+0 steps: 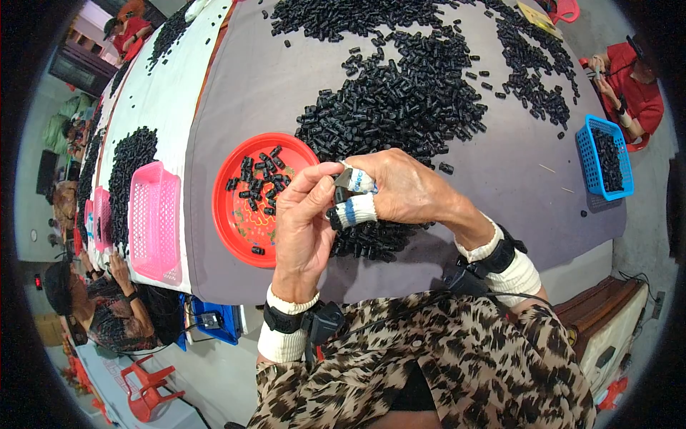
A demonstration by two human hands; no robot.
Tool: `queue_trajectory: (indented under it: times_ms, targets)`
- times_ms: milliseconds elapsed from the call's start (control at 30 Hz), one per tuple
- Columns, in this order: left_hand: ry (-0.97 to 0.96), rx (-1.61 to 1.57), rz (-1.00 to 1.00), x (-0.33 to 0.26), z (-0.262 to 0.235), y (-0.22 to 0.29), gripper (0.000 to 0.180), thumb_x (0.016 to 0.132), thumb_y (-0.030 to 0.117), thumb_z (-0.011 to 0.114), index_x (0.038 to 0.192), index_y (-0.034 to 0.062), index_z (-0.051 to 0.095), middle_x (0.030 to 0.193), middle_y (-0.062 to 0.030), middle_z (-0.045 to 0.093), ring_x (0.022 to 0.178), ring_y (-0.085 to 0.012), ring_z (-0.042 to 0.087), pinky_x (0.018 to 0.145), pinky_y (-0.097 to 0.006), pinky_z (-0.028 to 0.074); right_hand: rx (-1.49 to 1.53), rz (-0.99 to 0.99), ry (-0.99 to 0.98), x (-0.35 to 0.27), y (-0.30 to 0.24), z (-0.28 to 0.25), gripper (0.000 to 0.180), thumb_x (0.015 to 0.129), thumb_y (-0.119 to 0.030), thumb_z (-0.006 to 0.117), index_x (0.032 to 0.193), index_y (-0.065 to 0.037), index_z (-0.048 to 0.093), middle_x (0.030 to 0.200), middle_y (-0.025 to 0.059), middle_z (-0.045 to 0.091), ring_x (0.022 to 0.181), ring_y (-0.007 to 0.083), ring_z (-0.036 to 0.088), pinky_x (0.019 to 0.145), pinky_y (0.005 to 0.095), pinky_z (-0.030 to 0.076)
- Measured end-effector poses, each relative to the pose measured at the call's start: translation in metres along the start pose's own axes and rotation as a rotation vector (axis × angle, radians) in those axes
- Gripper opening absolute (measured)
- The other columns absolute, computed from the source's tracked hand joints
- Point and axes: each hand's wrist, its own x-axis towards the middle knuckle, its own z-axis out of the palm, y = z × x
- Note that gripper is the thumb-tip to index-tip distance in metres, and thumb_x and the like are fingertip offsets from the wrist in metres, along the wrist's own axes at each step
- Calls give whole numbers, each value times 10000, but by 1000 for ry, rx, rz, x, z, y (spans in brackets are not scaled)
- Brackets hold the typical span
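My left hand [304, 225] and my right hand [411, 187] meet in front of me, at the near side of the grey-covered table. Thumb and forefinger of the left are pinched together, but what they hold is mostly hidden. A small dark grey flat piece, like a short blade [344, 178], shows at the right hand's closed fingertips, touching the left fingers. White finger covers [355, 211], one with a blue stripe, wrap the right fingers. Left of my hands, a red round tray [223, 207] holds loose small black cylindrical parts [266, 171]. A large heap of black parts [400, 100] lies beyond.
A pink basket [155, 222] stands on the white-covered table at left. At right, a blue basket [586, 154] holds more black parts. Co-workers sit at the left [107, 307] and far right [636, 89]. A red plastic chair [148, 392] is at lower left.
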Motion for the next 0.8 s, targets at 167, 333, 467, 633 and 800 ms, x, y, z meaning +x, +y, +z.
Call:
queue_trajectory:
  times_ms: [167,333,467,633,800]
  targets:
    - [38,59,8,-2,1,0,175,860,69,556,1006,-21,591,916,-77,622,813,-128,603,737,-258,504,62,2,-28,-1,-1,2,376,691,-335,691,761,15,573,653,143,596,610,275,600,574,363,443]
    - [32,-10,-3,1,3,0,208,866,86,553,1042,-24,570,922,-75,620,807,-124,604,740,-260,500,73,-4,30,-1,2,4,372,681,-320,705,767,15,567,649,133,587,586,246,576,567,355,438]
    - [-3,-95,-22,2,4,-1,224,870,87,547,1064,-25,553,918,-77,619,808,-132,606,749,-269,500,108,39,74,-1,3,3,375,664,-312,725,776,7,565,650,126,582,569,218,551,554,341,431]
    - [61,-141,5,-1,9,-1,226,853,76,562,1053,-29,551,907,-81,617,803,-142,605,752,-272,499,111,70,55,-1,-6,0,373,656,-308,735,782,0,568,649,111,582,578,204,553,557,332,431]
    - [56,-61,-11,2,4,-2,208,845,48,549,1035,-35,560,896,-86,621,790,-137,601,755,-264,492,124,82,55,-2,-4,0,376,650,-309,739,791,-3,571,661,102,589,593,195,559,570,325,436]
